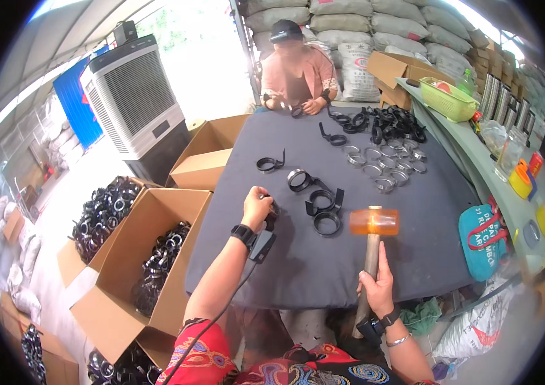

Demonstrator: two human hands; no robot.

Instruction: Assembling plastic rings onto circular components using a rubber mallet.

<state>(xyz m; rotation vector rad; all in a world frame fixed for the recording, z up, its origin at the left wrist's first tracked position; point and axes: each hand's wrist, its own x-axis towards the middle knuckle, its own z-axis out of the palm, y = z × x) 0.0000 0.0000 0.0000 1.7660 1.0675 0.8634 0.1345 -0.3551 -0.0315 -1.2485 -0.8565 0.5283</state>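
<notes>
My left hand [257, 209] is closed around a black ring bracket [274, 215], mostly hidden behind my fingers, near the table's left side. In my right hand [380, 287] is the wooden handle of a mallet [375, 222], whose translucent orange head lies level over the table. My index finger stretches along the handle. Between my hands lie several black ring brackets [327, 224] with strap-like tails, one with a silver ring [297, 179] showing. Farther off, another black bracket [269, 164] lies alone.
Loose silver rings [384, 185] and a pile of black brackets [388, 124] cover the far right of the grey-covered table [246, 192]. A person [299, 74] handles a bracket opposite. Open cartons [136, 276] of parts stand left; a blue pouch [483, 242] hangs right.
</notes>
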